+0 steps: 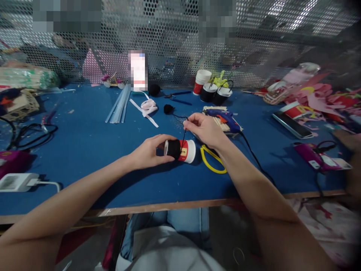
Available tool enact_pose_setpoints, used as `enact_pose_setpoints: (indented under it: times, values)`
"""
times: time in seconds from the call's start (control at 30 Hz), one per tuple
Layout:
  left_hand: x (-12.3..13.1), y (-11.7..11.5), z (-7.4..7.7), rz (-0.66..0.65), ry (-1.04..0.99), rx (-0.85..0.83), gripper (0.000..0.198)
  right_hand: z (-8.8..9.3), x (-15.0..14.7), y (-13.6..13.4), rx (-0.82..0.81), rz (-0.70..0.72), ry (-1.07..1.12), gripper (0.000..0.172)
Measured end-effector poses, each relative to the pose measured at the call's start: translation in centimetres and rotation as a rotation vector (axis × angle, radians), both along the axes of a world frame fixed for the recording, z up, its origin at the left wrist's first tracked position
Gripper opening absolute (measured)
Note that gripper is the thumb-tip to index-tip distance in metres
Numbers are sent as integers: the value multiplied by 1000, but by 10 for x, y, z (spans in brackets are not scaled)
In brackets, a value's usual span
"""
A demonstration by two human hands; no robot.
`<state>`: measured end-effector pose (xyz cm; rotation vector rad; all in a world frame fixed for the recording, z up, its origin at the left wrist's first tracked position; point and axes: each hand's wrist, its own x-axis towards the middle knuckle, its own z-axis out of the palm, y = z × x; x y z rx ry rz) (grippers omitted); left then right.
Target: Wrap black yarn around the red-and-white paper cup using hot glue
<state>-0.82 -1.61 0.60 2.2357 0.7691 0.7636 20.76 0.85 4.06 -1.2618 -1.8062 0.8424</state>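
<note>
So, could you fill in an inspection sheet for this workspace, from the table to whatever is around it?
Surface: blue table, with pale specks.
Job's things: paper cup on its side, partly wrapped in black yarn; a black yarn ball lies behind.
Clutter: white ribbon, pliers, a yellow handle by the right wrist, pink scraps at the right.
Fingers: left fingers grip the cup's wrapped part; right fingers pinch a yarn strand.
Cables: black cord from the blue glue gun; white plug with its cable at the left.
Surroundings: perforated screen behind; things beyond it are indistinct.
</note>
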Motion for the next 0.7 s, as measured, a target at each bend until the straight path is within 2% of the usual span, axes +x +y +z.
enact_pose_setpoints:
  times: [0.43, 0.7]
  values:
    - [1, -5, 2, -88, -25, -22, 50, -5, -5, 1, 61, 27, -136, 23]
    - [0, -3, 4, -121, 16, 217, 46, -6, -6, -4, -28, 65, -195, 23]
